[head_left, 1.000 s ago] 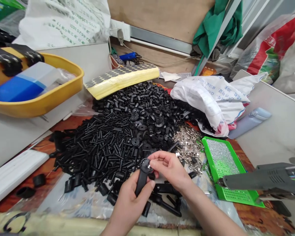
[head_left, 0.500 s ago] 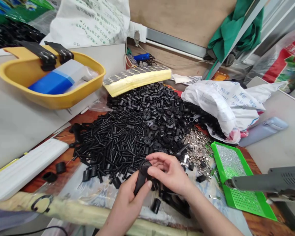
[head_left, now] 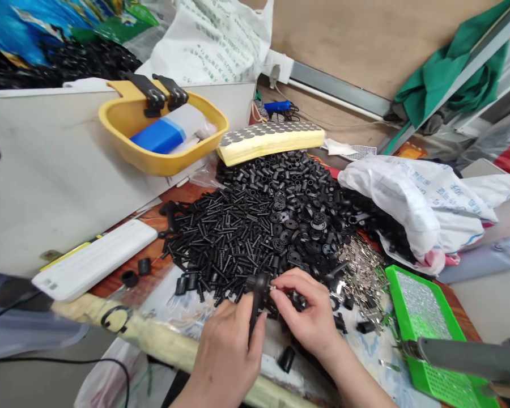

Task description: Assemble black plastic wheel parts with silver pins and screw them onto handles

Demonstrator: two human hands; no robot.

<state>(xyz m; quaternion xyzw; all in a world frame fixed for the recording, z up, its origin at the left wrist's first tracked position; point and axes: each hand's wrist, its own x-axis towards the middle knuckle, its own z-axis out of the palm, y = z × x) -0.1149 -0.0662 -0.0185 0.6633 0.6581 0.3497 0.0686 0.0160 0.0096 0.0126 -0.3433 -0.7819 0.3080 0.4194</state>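
My left hand (head_left: 227,345) is wrapped round a black plastic handle-like part (head_left: 258,286), whose round head points up and away from me. Beside that head, my right hand (head_left: 308,309) has thumb and index finger pinched together. A tiny light-coloured piece shows at those fingertips, too small to name. Just beyond both hands spreads a heap of black ribbed plastic rods (head_left: 229,226), with black round discs (head_left: 297,226) and short black tubes (head_left: 289,170) mixed in behind. One loose black cap (head_left: 286,358) lies below my hands on the plastic sheet.
Small metal clips (head_left: 361,263) lie in a pile at the right, next to a green tray (head_left: 436,289) of tiny silvery pieces. A grey power tool (head_left: 454,354) reaches over the tray. A yellow basket (head_left: 153,164) hangs at the left; a white bag (head_left: 408,192) sits behind.
The view has swung left, so the scene sits further right. The black part has turned in my left hand, and my right fingers now pinch at the side of its head.
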